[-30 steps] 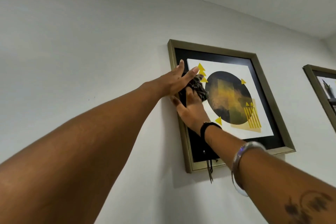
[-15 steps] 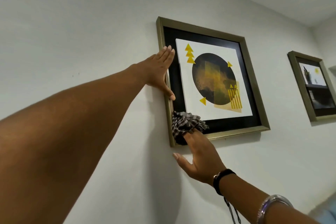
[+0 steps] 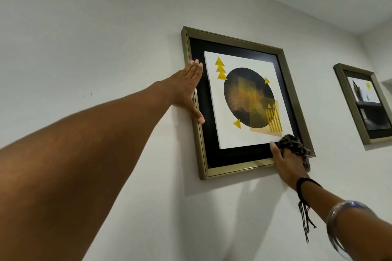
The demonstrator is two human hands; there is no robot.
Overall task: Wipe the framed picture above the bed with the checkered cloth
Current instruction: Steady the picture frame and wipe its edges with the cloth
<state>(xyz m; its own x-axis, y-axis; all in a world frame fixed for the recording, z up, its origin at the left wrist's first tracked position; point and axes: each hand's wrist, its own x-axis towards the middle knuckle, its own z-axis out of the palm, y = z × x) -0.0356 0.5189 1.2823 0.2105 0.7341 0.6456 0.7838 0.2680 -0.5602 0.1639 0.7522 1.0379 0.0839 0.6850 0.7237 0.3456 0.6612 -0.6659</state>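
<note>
The framed picture (image 3: 235, 167) hangs on the white wall: a bronze frame, a black mat and a print with a dark circle and yellow triangles. My left hand (image 3: 186, 91) lies flat against the frame's left side, fingers together, thumb on the frame. My right hand (image 3: 286, 165) presses the bunched black-and-white checkered cloth (image 3: 293, 146) against the frame's bottom right corner, and the cloth covers that corner.
A second bronze-framed picture (image 3: 350, 101) hangs further right on the same wall. The ceiling meets the wall above. A recess edge shows at the far right. The bed is out of view.
My right hand has carried the cloth from the picture's left side down to the bottom left corner, then along the bottom edge to the bottom right corner. My left hand stayed on the left side.
</note>
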